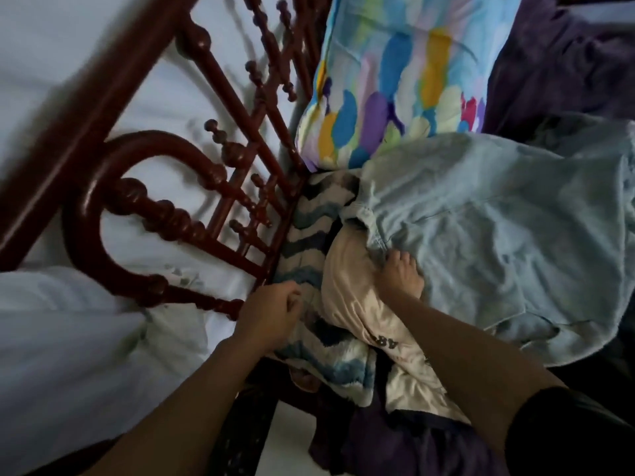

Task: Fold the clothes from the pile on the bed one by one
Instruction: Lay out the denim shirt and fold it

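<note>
**Both hands at the clothes pile by the headboard**

A dark red wooden headboard (192, 187) runs along the left edge of the purple-covered bed (567, 63). A light blue garment (498, 235) lies spread across the middle toward the right edge. A multicoloured pillow (395, 80) sits beyond it against the headboard. A blue-and-white zigzag cloth (305, 235) lies along the headboard edge, with a cream garment (347, 269) partly over it. The right hand (403, 274) grips the light blue garment's headboard-side edge with curled fingers. The left hand (271, 314) is fisted at the zigzag cloth; whether it holds any cloth cannot be told.
</note>
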